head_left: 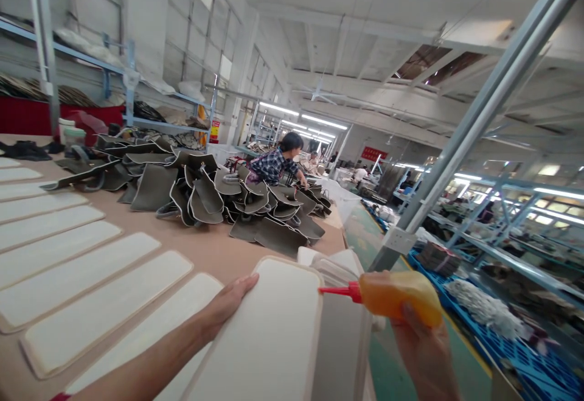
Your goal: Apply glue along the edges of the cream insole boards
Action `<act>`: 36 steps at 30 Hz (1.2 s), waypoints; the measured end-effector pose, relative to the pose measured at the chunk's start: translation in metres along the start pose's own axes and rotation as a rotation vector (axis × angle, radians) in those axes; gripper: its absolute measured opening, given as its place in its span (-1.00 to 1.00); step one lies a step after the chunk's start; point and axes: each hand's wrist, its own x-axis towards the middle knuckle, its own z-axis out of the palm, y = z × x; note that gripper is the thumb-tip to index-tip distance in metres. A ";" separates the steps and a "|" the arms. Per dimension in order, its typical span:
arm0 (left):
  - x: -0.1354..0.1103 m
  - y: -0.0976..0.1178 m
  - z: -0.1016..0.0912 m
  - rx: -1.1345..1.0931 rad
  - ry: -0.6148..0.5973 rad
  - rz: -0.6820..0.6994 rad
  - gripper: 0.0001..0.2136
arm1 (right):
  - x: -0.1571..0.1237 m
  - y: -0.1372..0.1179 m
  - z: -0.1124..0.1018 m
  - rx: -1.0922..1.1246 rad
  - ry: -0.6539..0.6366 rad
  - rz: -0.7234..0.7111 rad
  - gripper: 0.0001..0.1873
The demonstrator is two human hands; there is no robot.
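Note:
My left hand (225, 305) lies with fingers together along the left edge of a white padded panel (269, 334) with a beige rim, holding it tilted near the table's front. My right hand (422, 349) is wrapped round an orange squeeze bottle (399, 294). The bottle's red nozzle (335, 291) points left and touches the panel's upper right edge. More flat panel pieces (340, 267) are stacked just behind it.
Rows of white rimmed panels (86, 267) lie on the brown table (214, 249) to the left. A heap of dark grey cut pieces (205, 191) covers the far end, where a person in a plaid shirt (274, 163) bends over. A slanted metal post (474, 121) and blue pallets (524, 352) stand at right.

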 end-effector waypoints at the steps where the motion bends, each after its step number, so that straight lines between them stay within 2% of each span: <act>1: 0.002 0.001 0.000 -0.002 0.008 0.004 -0.54 | 0.001 0.001 -0.001 -0.004 0.000 0.009 -0.41; 8: 0.021 0.005 -0.005 -0.040 -0.015 0.022 -0.58 | 0.004 0.012 -0.001 0.006 0.016 0.036 -0.35; 13: 0.032 0.007 -0.011 -0.011 0.005 0.042 -0.62 | 0.012 0.025 -0.012 0.025 0.029 0.062 -0.37; 20: 0.044 0.010 -0.017 0.056 0.035 0.043 -0.57 | 0.014 0.034 -0.023 0.018 -0.014 0.091 -0.26; 26: 0.056 0.007 -0.023 0.047 0.068 0.037 -0.56 | 0.011 0.035 -0.022 0.005 -0.052 0.112 -0.28; 30: 0.060 0.011 -0.024 0.043 0.076 0.050 -0.56 | 0.007 0.036 -0.022 0.012 -0.033 0.127 -0.24; 36: 0.064 0.021 -0.018 0.067 0.133 0.024 -0.61 | -0.007 0.024 -0.003 -0.006 0.029 0.144 -0.24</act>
